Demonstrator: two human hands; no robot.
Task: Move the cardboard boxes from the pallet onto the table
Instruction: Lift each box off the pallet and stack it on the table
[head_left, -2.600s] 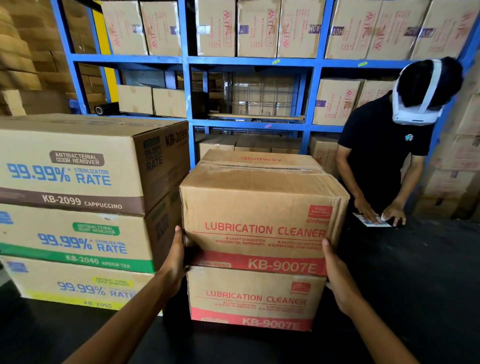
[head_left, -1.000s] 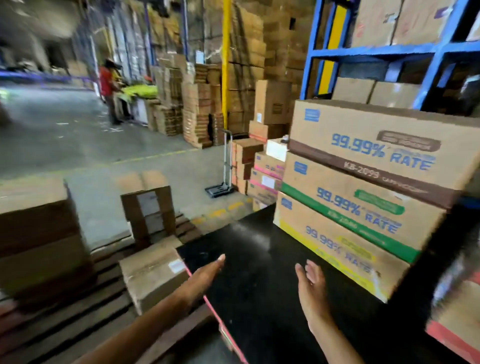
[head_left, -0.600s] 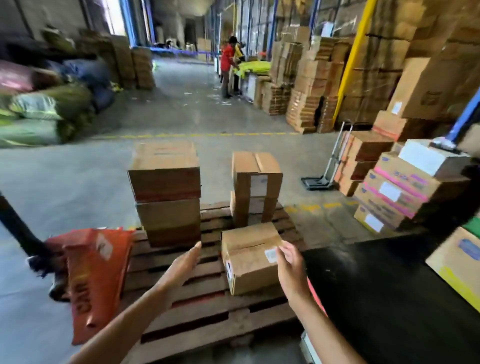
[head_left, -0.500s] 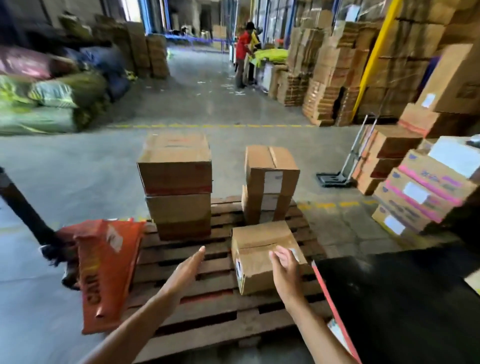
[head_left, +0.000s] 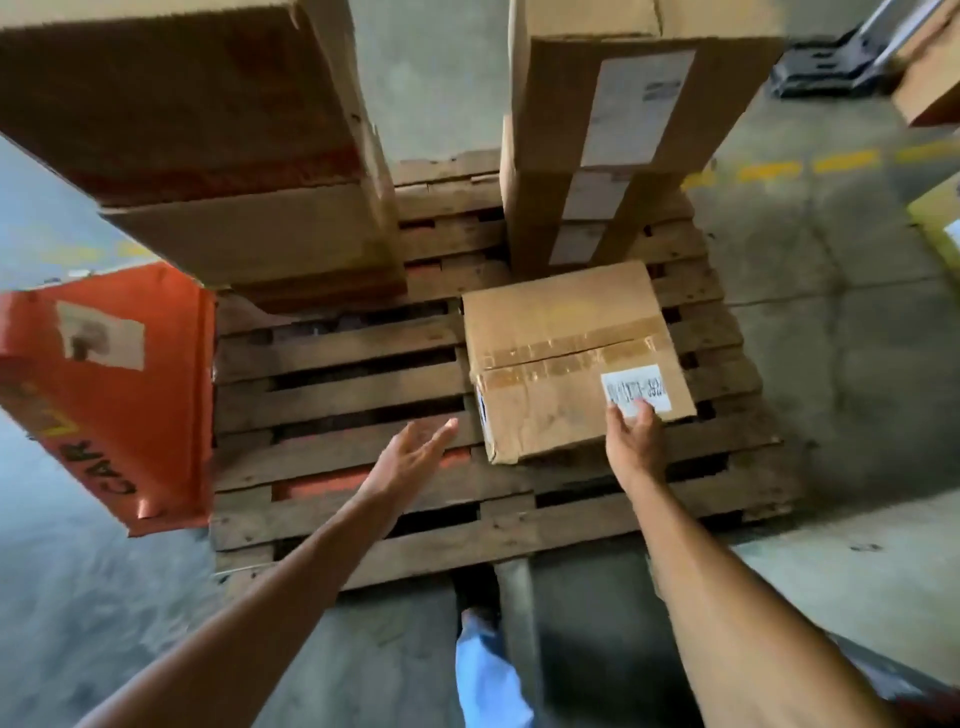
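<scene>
A small cardboard box (head_left: 574, 358) is lying on the wooden pallet (head_left: 353, 410), near its right side. The right hand (head_left: 635, 441) is resting straight fingers on its near right corner, while the left hand (head_left: 415, 457) is hovering open just left of it, holding nothing

Both arms stretched forward; left hand (head_left: 410, 457) open, fingers straight and splayed; right hand (head_left: 631, 441) reached palm-down, fingers extended.
</scene>
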